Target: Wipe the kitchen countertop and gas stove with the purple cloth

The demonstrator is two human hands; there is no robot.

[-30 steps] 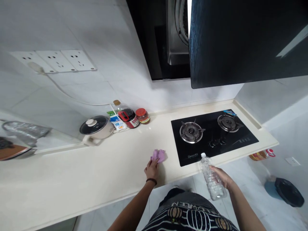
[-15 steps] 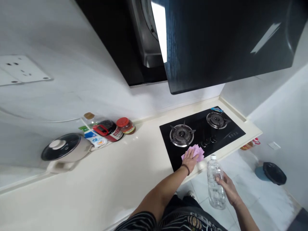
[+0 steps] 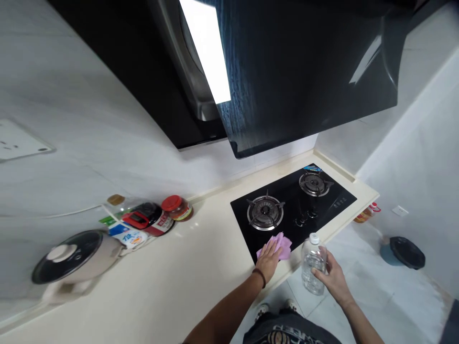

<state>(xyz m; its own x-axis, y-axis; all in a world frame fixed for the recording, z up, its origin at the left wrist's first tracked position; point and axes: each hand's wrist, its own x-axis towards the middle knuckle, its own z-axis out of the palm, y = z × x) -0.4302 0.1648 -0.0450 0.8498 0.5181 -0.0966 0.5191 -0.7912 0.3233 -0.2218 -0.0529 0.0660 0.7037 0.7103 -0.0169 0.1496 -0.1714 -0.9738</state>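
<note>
I see work's shifted from tabletop [image 3: 179, 277] to gas hob [image 3: 292, 199]: left hand [image 3: 268, 261] flat on pink cloth [image 3: 285, 246], right hand [image 3: 333, 274] wrapped round clear bottle [image 3: 311, 260].

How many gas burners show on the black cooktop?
2. The nearer burner lies just beyond the pink cloth under the left hand; the farther burner sits toward the right end of the cooktop. No burner appears hidden.
</note>
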